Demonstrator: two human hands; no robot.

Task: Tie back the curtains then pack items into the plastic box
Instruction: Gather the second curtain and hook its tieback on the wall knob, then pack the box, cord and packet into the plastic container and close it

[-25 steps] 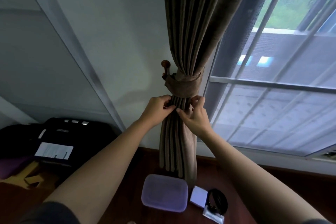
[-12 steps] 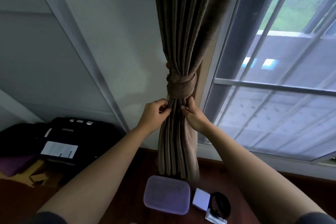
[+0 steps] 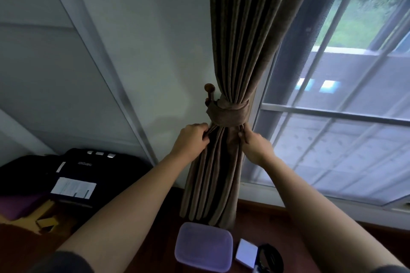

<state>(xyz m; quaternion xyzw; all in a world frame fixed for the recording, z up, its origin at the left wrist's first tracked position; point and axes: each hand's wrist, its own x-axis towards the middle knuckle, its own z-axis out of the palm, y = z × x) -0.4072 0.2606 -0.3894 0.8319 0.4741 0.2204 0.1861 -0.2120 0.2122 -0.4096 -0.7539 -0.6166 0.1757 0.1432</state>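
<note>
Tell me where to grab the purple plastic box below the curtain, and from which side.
Probably take the purple rounded-rectangle plastic box by its left and near rims, coming from above on the left. It lies flat, broad face up; the brown pleated curtain hangs at its far edge and a white square item crowds its right side.

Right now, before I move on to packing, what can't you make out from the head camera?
Head view: where the tieback catches the wooden hook, hidden behind the curtain.
Fingertips of the left hand and right hand, buried in the curtain folds.
Inside of the plastic box, behind its cloudy lid.
Black item beside the white card, cut off by the bottom edge.
Print on the black case's label, too small.
</note>
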